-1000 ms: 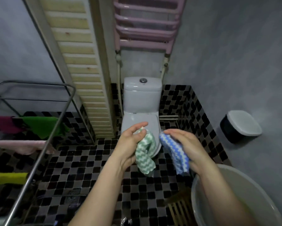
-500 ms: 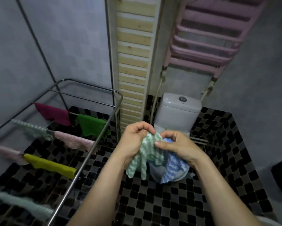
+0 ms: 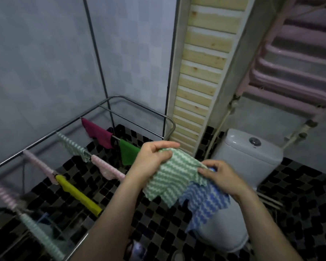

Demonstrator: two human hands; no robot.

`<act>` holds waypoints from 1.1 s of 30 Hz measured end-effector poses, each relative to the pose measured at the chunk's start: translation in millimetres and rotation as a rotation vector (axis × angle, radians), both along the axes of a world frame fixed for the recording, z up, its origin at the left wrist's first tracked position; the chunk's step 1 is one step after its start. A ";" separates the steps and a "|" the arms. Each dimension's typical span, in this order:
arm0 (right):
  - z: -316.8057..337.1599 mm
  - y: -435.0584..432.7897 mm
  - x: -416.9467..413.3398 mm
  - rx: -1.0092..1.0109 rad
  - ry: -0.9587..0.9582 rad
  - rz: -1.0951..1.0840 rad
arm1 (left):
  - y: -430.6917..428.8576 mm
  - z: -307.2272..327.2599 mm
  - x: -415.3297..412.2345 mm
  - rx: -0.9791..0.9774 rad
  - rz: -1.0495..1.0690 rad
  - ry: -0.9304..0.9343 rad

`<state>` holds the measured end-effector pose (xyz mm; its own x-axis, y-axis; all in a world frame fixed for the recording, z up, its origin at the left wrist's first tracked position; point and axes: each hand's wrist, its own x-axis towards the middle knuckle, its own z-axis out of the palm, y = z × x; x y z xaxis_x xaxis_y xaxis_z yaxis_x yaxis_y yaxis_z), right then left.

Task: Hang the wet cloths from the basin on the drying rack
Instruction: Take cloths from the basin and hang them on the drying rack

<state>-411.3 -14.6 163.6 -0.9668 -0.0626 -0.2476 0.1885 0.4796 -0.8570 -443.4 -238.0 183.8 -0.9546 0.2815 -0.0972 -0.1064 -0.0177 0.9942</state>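
A green-and-white zigzag cloth is stretched between my two hands at chest height. My left hand grips its upper left corner. My right hand pinches its right edge and also holds a blue-and-white zigzag cloth, which hangs below that hand. The metal drying rack stands to the left, its near corner just behind my left hand. Several cloths hang on its rails: maroon, dark green, pink, yellow and striped ones. The basin is out of view.
A white toilet stands behind my right hand, in front of the blue cloth. A wooden slatted panel rises behind the rack's right corner. A pink wall radiator is at the upper right. The floor is black mosaic tile.
My view has swung left toward the rack, so the basin and bin have left the frame. My hands came together and spread the green cloth open; the blue cloth stays in my right hand.
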 end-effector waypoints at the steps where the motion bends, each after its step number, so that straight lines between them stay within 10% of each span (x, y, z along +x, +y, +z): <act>1: 1.2 7.7 -15.0 0.069 0.042 0.017 | 1.8 -5.4 -8.5 -0.081 0.041 0.028; 7: 3.0 45.6 -87.6 0.320 0.177 0.189 | 33.6 -18.5 -47.9 -0.181 0.244 0.147; 33: -18.0 -46.0 -236.8 -0.134 -0.053 0.499 | -50.0 -25.1 -216.3 -0.315 0.565 0.136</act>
